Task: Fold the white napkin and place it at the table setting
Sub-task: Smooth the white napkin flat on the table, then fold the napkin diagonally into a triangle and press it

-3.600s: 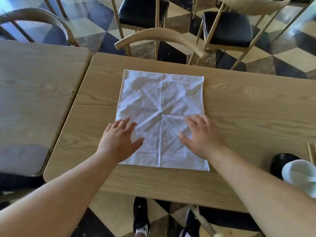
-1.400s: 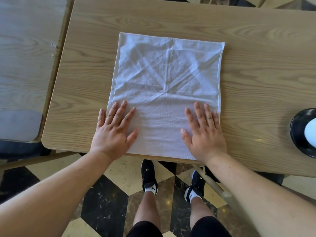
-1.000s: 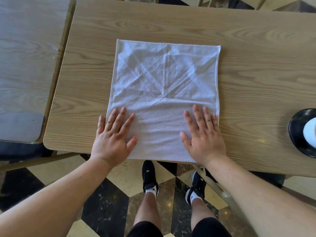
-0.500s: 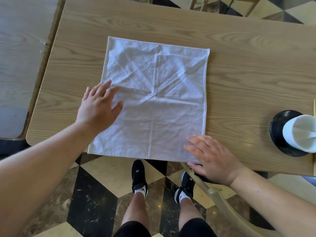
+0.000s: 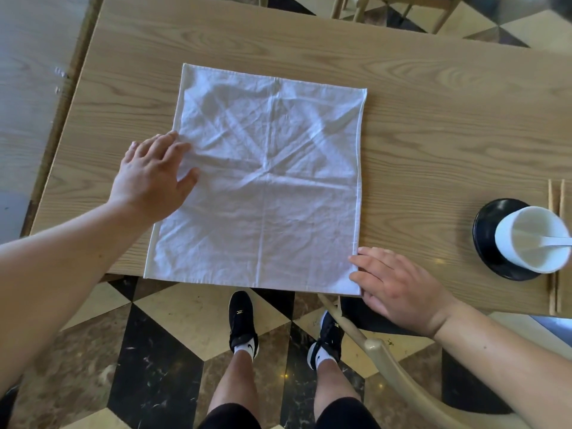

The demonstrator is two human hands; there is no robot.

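Observation:
The white napkin point(image 5: 266, 187) lies spread flat and creased on the wooden table point(image 5: 433, 125), its near edge level with the table's front edge. My left hand point(image 5: 151, 178) rests flat on the napkin's left edge, fingers apart. My right hand point(image 5: 393, 286) sits at the napkin's near right corner, fingertips touching the cloth; whether it pinches the corner I cannot tell. At the right stands the table setting: a black saucer point(image 5: 489, 243) bearing a white cup point(image 5: 532, 239) with a white spoon inside.
Wooden chopsticks point(image 5: 555, 243) lie just right of the saucer. A second table point(image 5: 28, 103) adjoins on the left. A chair back point(image 5: 399, 376) curves below my right hand. My legs and black shoes stand on the checkered floor under the table edge.
My left hand has slid up along the napkin's left edge and my right hand has dropped to the near right corner. The view has shifted, showing the cup and chopsticks.

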